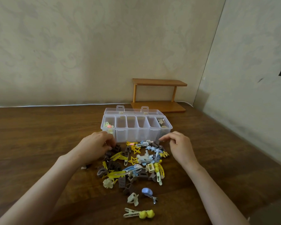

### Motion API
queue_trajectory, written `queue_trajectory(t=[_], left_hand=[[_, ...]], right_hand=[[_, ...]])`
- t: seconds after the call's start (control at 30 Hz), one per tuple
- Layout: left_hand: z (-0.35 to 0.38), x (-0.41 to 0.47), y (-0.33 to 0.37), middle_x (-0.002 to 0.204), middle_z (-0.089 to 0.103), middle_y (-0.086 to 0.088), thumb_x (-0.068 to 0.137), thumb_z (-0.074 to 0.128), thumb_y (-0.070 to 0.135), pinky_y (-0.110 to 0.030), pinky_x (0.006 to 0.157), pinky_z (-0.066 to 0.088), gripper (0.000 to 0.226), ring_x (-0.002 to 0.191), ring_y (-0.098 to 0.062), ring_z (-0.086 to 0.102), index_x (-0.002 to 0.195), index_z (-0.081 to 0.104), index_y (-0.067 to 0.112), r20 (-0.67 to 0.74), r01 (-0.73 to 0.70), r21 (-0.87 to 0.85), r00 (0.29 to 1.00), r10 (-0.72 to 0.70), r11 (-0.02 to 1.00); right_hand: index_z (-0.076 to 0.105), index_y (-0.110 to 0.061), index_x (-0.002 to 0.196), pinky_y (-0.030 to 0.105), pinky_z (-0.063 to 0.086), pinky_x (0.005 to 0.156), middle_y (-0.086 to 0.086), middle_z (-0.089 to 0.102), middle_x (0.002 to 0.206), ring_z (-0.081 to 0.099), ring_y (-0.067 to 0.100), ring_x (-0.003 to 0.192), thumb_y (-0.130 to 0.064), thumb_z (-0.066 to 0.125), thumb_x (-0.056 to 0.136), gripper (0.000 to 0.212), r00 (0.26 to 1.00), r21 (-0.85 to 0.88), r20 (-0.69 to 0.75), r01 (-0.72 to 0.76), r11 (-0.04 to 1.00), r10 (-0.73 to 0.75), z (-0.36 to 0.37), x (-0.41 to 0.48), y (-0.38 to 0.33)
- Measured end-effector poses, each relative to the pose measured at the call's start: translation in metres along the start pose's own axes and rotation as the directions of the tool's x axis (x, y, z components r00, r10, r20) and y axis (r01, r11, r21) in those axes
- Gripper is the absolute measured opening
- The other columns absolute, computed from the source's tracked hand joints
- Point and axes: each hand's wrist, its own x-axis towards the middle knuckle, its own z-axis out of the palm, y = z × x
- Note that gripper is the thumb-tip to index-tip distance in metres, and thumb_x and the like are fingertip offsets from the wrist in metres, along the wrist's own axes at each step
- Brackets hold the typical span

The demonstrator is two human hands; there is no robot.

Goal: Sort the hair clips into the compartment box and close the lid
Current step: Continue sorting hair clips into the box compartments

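A clear plastic compartment box [136,135] stands open on the wooden table, its lid [133,111] tipped back. Its leftmost compartment holds small pastel clips [108,126]; the rightmost holds cream flower clips [161,121]; the middle ones look empty. A pile of yellow, brown, blue and cream hair clips [133,163] lies in front of the box. My left hand [96,146] rests on the pile's left edge, fingers curled onto a brown clip [116,148]. My right hand [178,145] hovers at the pile's right edge with fingers bent and nothing visibly in it.
A small wooden two-tier shelf [159,95] stands behind the box against the wall. Loose clips lie nearer me: a blue one [147,191], a cream one [133,198], and a cream clip with yellow balls [139,214]. Walls close off the back and right.
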Motion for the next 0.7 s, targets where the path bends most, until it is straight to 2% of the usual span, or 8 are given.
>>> queue_trajectory(t=[0.07,0.17,0.23,0.3,0.4,0.5,0.6,0.7], left_hand=[[-0.001,0.001,0.0,0.1,0.055,0.013,0.088,0.058,0.019,-0.028,0.085,0.048,0.019,0.095,-0.008,0.052,0.103,0.063,0.03,0.02,0.0,-0.011,1.0,0.0,1.0],[0.0,0.0,0.002,0.108,0.059,0.012,0.088,0.06,0.02,-0.025,0.088,0.047,0.023,0.097,-0.006,0.053,0.109,0.062,0.029,0.09,-0.012,-0.078,0.996,0.019,0.997],[0.0,-0.001,0.004,0.108,0.06,0.013,0.087,0.061,0.022,-0.025,0.087,0.047,0.025,0.096,-0.004,0.055,0.11,0.061,0.031,0.117,-0.019,-0.123,0.993,0.033,0.992],[-0.002,-0.002,0.004,0.106,0.06,0.013,0.086,0.062,0.022,-0.025,0.087,0.048,0.024,0.095,-0.005,0.056,0.108,0.061,0.03,0.114,-0.008,-0.136,0.993,0.023,0.991],[-0.007,-0.003,0.001,0.1,0.061,0.01,0.083,0.066,0.021,-0.029,0.086,0.051,0.018,0.093,-0.006,0.058,0.098,0.062,0.029,0.084,0.011,-0.156,0.996,0.003,0.988],[-0.011,-0.006,-0.003,0.098,0.061,0.011,0.078,0.072,0.024,-0.026,0.084,0.051,0.022,0.093,-0.004,0.058,0.096,0.061,0.029,0.158,0.021,-0.18,0.987,0.008,0.983],[-0.013,-0.008,-0.006,0.1,0.056,0.015,0.076,0.073,0.021,-0.018,0.082,0.047,0.032,0.097,-0.004,0.055,0.105,0.059,0.027,0.256,0.036,-0.196,0.967,0.016,0.98],[-0.017,-0.01,-0.008,0.099,0.054,0.017,0.077,0.072,0.013,-0.02,0.084,0.048,0.037,0.099,-0.005,0.055,0.109,0.057,0.025,0.284,0.046,-0.191,0.959,0.011,0.98]], right_hand=[[0.073,-0.022,0.093,0.035,0.047,0.094,-0.007,0.062,0.097,0.055,0.011,0.102,0.008,0.039,0.09,0.046,1.0,-0.023,0.004,-0.029,0.999,0.029,-0.002,0.001,0.005],[0.072,-0.024,0.095,0.033,0.044,0.095,-0.007,0.058,0.1,0.051,0.013,0.105,0.006,0.038,0.092,0.046,0.994,-0.087,0.105,-0.03,0.996,0.039,-0.002,0.001,0.005],[0.072,-0.026,0.085,0.031,0.044,0.091,-0.006,0.057,0.1,0.05,0.013,0.105,0.004,0.04,0.092,0.045,0.991,-0.101,0.123,-0.038,0.994,0.05,-0.001,0.001,0.004],[0.069,-0.03,0.075,0.03,0.045,0.086,-0.008,0.057,0.095,0.052,0.012,0.1,0.002,0.044,0.09,0.043,0.996,-0.09,0.076,-0.043,0.995,0.049,-0.003,0.001,0.004],[0.066,-0.037,0.077,0.032,0.048,0.082,-0.014,0.058,0.09,0.053,0.006,0.091,-0.01,0.058,0.088,0.03,0.994,-0.055,0.108,0.003,0.998,0.003,-0.006,0.001,0.003],[0.067,-0.035,0.083,0.032,0.048,0.082,-0.016,0.057,0.09,0.052,0.004,0.09,-0.025,0.066,0.085,0.011,0.976,-0.079,0.216,0.004,0.997,0.013,-0.005,0.0,0.0],[0.067,-0.031,0.085,0.029,0.047,0.082,-0.015,0.055,0.088,0.052,0.006,0.09,-0.025,0.067,0.084,0.006,0.986,-0.144,0.163,-0.012,0.99,0.036,-0.004,-0.001,0.002],[0.067,-0.03,0.085,0.03,0.049,0.081,-0.013,0.055,0.089,0.053,0.008,0.09,-0.021,0.067,0.084,0.009,0.992,-0.14,0.126,-0.005,0.99,0.023,-0.004,0.0,0.003]])
